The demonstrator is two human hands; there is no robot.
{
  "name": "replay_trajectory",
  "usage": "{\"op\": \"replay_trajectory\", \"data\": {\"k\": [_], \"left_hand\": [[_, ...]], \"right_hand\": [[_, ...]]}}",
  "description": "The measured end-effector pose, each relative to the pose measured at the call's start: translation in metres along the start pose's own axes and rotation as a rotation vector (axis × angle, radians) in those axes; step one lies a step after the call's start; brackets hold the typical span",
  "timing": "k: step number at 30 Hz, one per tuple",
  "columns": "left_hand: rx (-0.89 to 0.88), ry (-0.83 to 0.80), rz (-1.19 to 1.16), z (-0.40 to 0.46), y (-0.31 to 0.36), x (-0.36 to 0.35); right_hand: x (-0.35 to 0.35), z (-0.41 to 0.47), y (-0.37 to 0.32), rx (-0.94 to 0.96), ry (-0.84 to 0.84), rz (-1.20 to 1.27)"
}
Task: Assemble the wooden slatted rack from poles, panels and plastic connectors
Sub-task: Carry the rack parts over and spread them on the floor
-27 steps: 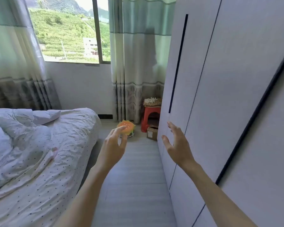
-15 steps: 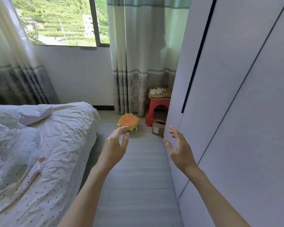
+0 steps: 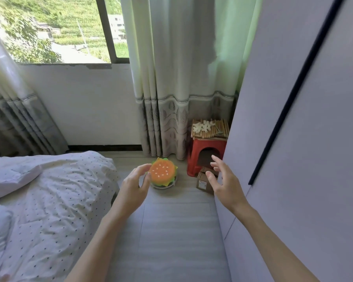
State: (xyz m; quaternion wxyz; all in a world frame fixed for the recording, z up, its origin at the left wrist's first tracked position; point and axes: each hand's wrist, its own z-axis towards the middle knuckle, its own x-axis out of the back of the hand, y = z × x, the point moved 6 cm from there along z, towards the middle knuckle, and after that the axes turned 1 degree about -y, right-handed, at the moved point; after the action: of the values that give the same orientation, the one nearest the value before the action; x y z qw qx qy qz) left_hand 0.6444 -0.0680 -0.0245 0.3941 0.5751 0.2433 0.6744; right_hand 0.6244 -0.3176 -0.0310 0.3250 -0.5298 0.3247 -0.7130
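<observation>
A stack of wooden slatted panels (image 3: 216,132) lies on a red plastic stool (image 3: 194,157) in the far corner, by the wardrobe. Several white plastic connectors (image 3: 203,126) sit on top of the panels. My left hand (image 3: 134,187) is raised in the air over the floor, fingers relaxed, holding nothing. My right hand (image 3: 225,183) is raised beside the wardrobe with fingers spread, also empty. Both hands are well short of the stool.
A burger-shaped cushion (image 3: 163,173) rests on the floor left of the stool. A small cardboard box (image 3: 204,183) lies in front of the stool. The bed (image 3: 49,200) fills the left; the wardrobe (image 3: 293,139) lines the right. A narrow floor strip (image 3: 171,231) runs between them.
The view has come closer to the stool and tilted down. Both hands stay raised and empty, now appearing nearer the cushion and stool.
</observation>
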Motion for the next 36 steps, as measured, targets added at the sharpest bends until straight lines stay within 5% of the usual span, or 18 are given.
{"op": "replay_trajectory", "data": {"k": [18,30,36], "left_hand": [[0.156,-0.255,-0.100,0.444,-0.135,-0.112],[0.259,-0.430,-0.118,0.622,-0.177,-0.246],[0.449,-0.443,-0.152,0.703,-0.207,-0.309]], "right_hand": [[-0.072,0.373,0.139,-0.216,0.101,-0.141],[-0.067,0.550,0.274,-0.382,0.108,-0.169],[-0.077,0.655,0.351,-0.558,0.095,-0.059]]}}
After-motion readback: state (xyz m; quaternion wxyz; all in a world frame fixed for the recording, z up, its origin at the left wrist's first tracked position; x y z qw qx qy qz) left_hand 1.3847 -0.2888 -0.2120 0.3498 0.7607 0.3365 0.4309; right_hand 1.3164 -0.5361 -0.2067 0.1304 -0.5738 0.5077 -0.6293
